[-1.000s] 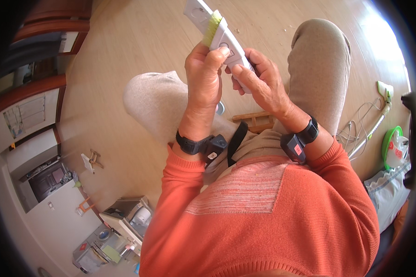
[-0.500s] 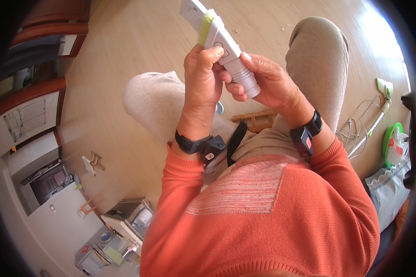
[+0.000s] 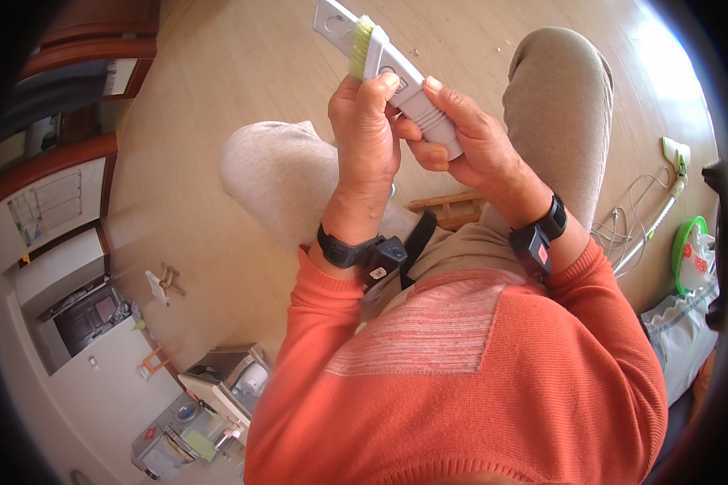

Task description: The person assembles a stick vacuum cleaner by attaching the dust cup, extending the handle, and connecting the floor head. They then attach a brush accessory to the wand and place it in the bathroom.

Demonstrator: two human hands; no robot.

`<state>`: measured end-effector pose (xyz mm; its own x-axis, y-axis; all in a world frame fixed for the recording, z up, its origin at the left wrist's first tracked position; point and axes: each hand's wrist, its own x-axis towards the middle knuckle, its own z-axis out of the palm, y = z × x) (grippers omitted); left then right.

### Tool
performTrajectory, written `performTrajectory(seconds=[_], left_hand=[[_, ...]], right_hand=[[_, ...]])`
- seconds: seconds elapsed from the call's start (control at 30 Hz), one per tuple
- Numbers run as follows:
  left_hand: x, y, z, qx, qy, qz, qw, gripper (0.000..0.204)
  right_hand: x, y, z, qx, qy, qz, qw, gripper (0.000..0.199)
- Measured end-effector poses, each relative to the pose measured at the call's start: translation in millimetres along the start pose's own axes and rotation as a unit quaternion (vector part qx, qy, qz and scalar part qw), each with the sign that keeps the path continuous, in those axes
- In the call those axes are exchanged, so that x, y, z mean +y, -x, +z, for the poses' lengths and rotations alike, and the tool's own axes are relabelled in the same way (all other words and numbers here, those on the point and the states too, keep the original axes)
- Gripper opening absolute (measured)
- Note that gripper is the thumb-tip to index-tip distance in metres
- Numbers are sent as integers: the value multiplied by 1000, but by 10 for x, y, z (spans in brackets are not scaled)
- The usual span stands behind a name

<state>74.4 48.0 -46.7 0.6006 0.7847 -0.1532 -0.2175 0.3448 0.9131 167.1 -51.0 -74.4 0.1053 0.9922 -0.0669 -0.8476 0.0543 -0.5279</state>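
Note:
A pale grey vacuum cleaner brush nozzle [image 3: 408, 78] is held up between my two hands, tilted with its flat tip toward the upper left. Yellow-green bristles [image 3: 362, 47] stand along its left side. My left hand [image 3: 366, 121] grips the middle of the nozzle, thumb pressed on the marked area of its face. Around the ribbed round end my right hand [image 3: 479, 137] is closed, with the thumb along its right side and fingertips curled underneath. Part of the left fingers is hidden behind the nozzle.
My knees spread on either side above a wooden floor [image 3: 218, 89]. A low wooden stool [image 3: 449, 212] shows between my legs. To the right lie a green-headed floor tool [image 3: 673, 166] with a pole, a loose cable [image 3: 623, 222] and a green basin [image 3: 681, 255] holding a plastic bag.
My left hand and forearm have shifted slightly right, and the ribbed end of the nozzle has risen a little to the right. Both hands keep their hold.

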Motion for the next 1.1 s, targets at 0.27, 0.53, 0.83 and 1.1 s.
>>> performTrajectory(seconds=[0.27, 0.53, 0.83, 1.1], left_hand=[[55, -3, -35, -30, -43, -28, 998, 28], [125, 3, -30, -96, -28, -42, 994, 40], [-20, 31, 89, -65, 46, -85, 993, 36], [22, 22, 92, -72, 34, -85, 993, 39]], right_hand=[[-25, 6, -13, -8, -15, 13, 1000, 48], [-19, 6, 31, -69, -98, 42, 992, 51], [-25, 13, -21, -89, -126, -18, 988, 50], [25, 11, -19, -59, -49, -52, 996, 52]])
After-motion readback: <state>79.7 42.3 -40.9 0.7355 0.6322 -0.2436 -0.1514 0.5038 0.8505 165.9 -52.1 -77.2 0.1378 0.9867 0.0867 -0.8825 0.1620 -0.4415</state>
